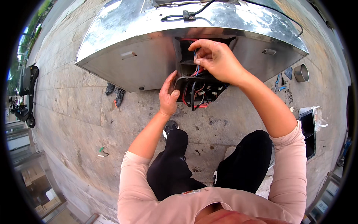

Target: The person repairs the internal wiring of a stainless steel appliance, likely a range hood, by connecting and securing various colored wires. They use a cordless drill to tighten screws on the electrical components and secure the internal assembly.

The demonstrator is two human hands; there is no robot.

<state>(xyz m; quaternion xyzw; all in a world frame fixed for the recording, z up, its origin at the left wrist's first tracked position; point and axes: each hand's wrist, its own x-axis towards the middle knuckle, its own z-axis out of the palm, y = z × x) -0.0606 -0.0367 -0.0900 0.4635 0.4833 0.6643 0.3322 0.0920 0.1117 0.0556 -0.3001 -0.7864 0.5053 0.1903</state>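
Observation:
A black plastic housing is swung out of an opening in the front of a large stainless steel cabinet. Red, blue and black wires run from the opening down into it. My left hand grips the housing's left edge, with the thumb toward its front and the fingers reaching up beside the opening. Above the housing, my right hand is closed in a pinch on thin blue and red wires; its fingertips partly hide them. A thick black cable loop and several wire ends hang from the housing's open side.
Hand tools lie on the paved ground right of the cabinet, near a metal cup. A black tray stands by my right elbow. A black cable crosses the cabinet top. A dark bundle lies at the left.

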